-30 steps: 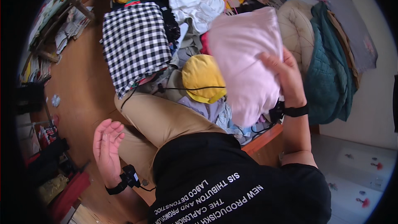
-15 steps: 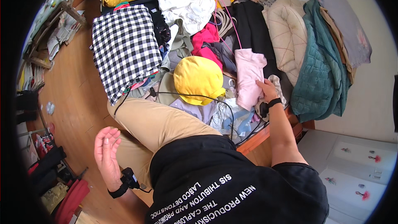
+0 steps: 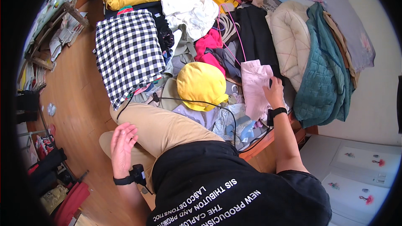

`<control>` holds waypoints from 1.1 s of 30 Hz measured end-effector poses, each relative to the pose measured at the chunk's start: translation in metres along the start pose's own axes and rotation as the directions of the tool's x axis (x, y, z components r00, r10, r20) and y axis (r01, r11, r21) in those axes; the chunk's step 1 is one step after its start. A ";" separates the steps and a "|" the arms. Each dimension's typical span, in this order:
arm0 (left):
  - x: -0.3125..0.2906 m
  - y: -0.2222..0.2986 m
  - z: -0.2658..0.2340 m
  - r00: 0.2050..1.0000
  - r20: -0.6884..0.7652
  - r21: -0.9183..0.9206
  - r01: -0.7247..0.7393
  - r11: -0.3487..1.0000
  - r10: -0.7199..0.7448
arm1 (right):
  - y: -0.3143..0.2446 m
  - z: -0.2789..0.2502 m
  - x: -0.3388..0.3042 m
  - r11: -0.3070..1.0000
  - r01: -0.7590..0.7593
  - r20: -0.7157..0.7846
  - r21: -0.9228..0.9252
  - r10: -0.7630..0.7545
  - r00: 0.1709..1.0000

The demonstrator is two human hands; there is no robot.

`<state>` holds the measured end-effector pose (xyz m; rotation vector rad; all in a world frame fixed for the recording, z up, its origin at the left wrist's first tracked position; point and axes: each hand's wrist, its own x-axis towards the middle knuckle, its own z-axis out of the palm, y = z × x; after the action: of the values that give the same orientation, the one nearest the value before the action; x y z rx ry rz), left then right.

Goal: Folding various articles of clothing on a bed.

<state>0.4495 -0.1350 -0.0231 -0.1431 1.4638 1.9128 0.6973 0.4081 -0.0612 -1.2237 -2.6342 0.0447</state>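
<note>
Right hand (image 3: 274, 93) is reaching over the right edge of a folded pale pink garment (image 3: 254, 87), thumb on the cloth side, fingers bending with a modest gap showing dark between them; can't tell if they are pinching any fabric. Pink garment is lying near the wooden bed edge (image 3: 253, 152), just below some black folded cloth (image 3: 256, 31), with a pink hanger (image 3: 235, 33) sitting at its upper left. Left hand (image 3: 122, 142) is hovering near the tan-trousered thigh (image 3: 163, 127), palm facing inward, holding nothing, fingers loosely curving and close together. Both wrists are wearing black bands (image 3: 279, 111). A yellow round cloth piece (image 3: 201, 84) is lying left of the pink garment, a black cable (image 3: 201, 101) running across its lower part. Farther left, a black-and-white checked bundle (image 3: 130, 54) is resting beside the knee; a white garment (image 3: 190, 14) is lying crumpled behind the yellow piece. To the right, a cream quilt (image 3: 290, 44) is sitting next to a teal quilt (image 3: 322, 77).
</note>
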 end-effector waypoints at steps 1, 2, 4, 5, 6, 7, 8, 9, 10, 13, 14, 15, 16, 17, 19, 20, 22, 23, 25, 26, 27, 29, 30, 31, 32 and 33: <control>0.007 -0.005 0.003 0.999 0.044 -0.033 0.032 0.999 -0.031 | -0.013 0.001 0.011 0.989 0.089 -0.034 0.115 -0.085 0.996; 0.014 -0.008 0.009 0.998 0.048 -0.032 0.030 0.999 -0.028 | -0.024 0.005 0.025 0.959 0.177 -0.078 0.223 -0.163 0.984; 0.022 -0.013 0.019 0.977 0.165 -0.117 0.156 0.981 -0.136 | -0.055 0.023 0.043 0.840 0.178 0.037 0.513 -0.229 0.973; 0.027 -0.016 0.022 0.963 0.210 -0.188 0.208 0.960 -0.168 | -0.081 0.029 0.047 0.793 0.136 0.081 0.593 -0.227 0.970; 0.033 -0.022 0.018 0.965 0.207 -0.190 0.203 0.961 -0.163 | -0.105 0.032 0.051 0.740 0.091 0.124 0.666 -0.230 0.965; 0.041 -0.027 0.015 0.950 0.238 -0.278 0.266 0.923 -0.202 | -0.113 0.045 0.057 0.758 0.132 0.127 0.638 -0.273 0.954; 0.047 -0.029 0.011 0.933 0.271 -0.362 0.327 0.873 -0.237 | -0.120 0.055 0.061 0.773 0.174 0.133 0.610 -0.316 0.939; 0.049 -0.026 0.008 0.936 0.262 -0.366 0.321 0.874 -0.234 | -0.128 0.063 0.062 0.816 0.132 0.200 0.563 -0.289 0.936; 0.050 -0.019 0.009 0.904 0.342 -0.438 0.396 0.807 -0.257 | -0.122 0.072 0.066 0.815 0.137 0.196 0.564 -0.293 0.936; 0.051 -0.024 0.007 0.883 0.384 -0.503 0.444 0.741 -0.269 | -0.121 0.078 0.077 0.753 -0.080 0.292 0.653 -0.153 0.944; 0.051 -0.027 0.006 0.893 0.357 -0.500 0.431 0.751 -0.275 | -0.118 0.074 0.081 0.696 -0.204 0.331 0.688 -0.050 0.942; 0.051 -0.027 0.007 0.893 0.357 -0.501 0.430 0.751 -0.273 | -0.115 0.073 0.082 0.434 -0.354 0.374 0.828 0.042 0.927; 0.049 -0.028 0.007 0.897 0.355 -0.501 0.422 0.756 -0.265 | -0.117 0.066 0.081 0.122 -0.455 0.442 0.882 0.115 0.889; 0.049 -0.028 0.008 0.899 0.354 -0.500 0.415 0.760 -0.259 | -0.108 0.050 0.083 0.001 -0.544 0.544 0.839 -0.036 0.838; 0.048 -0.023 0.009 0.894 0.361 -0.485 0.423 0.766 -0.265 | -0.109 0.013 0.075 -0.034 -0.538 0.528 0.842 -0.149 0.836; 0.048 -0.020 0.011 0.892 0.364 -0.472 0.426 0.772 -0.269 | -0.111 -0.004 0.074 -0.188 -0.662 0.644 0.725 -0.153 0.749; 0.041 -0.017 0.013 0.914 0.309 -0.399 0.377 0.836 -0.265 | -0.133 -0.042 0.060 -0.296 -0.676 0.647 0.674 -0.204 0.735; 0.039 -0.015 0.019 0.928 0.267 -0.313 0.337 0.888 -0.258 | -0.133 -0.052 0.057 -0.281 -0.674 0.619 0.683 -0.267 0.739; 0.033 -0.011 0.036 0.953 0.205 -0.123 0.251 0.960 -0.223 | -0.143 -0.064 0.050 -0.265 -0.690 0.580 0.674 -0.389 0.716; 0.027 -0.007 0.048 0.973 0.149 0.076 0.169 0.983 -0.179 | -0.155 -0.072 0.043 -0.244 -0.682 0.578 0.689 -0.383 0.721; 0.024 0.004 0.067 0.972 0.174 0.217 0.119 0.969 -0.158 | -0.169 -0.084 0.036 -0.174 -0.681 0.558 0.711 -0.450 0.698; 0.023 0.012 0.098 0.964 0.253 0.142 0.042 0.989 -0.077 | -0.184 -0.090 0.022 -0.063 -0.698 0.547 0.713 -0.572 0.611; 0.022 0.016 0.107 0.944 0.330 0.060 -0.031 0.998 0.009 | -0.188 -0.087 0.018 -0.020 -0.718 0.524 0.696 -0.669 0.526; 0.024 0.016 0.109 0.949 0.314 0.063 -0.042 0.997 0.021 | -0.192 -0.085 0.013 0.097 -0.685 0.532 0.722 -0.712 0.459; 0.028 0.012 0.109 0.937 0.350 -0.006 -0.001 1.000 0.003 | -0.197 -0.083 0.008 0.209 -0.635 0.542 0.744 -0.744 0.390; 0.034 0.009 0.108 0.920 0.391 -0.072 0.053 0.996 -0.021 | -0.210 -0.103 0.007 0.328 -0.578 0.580 0.747 -0.747 0.325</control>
<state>0.4541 -0.0252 0.0054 0.1660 1.1086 1.8409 0.5586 0.2691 0.0665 -0.3588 -2.2186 2.7649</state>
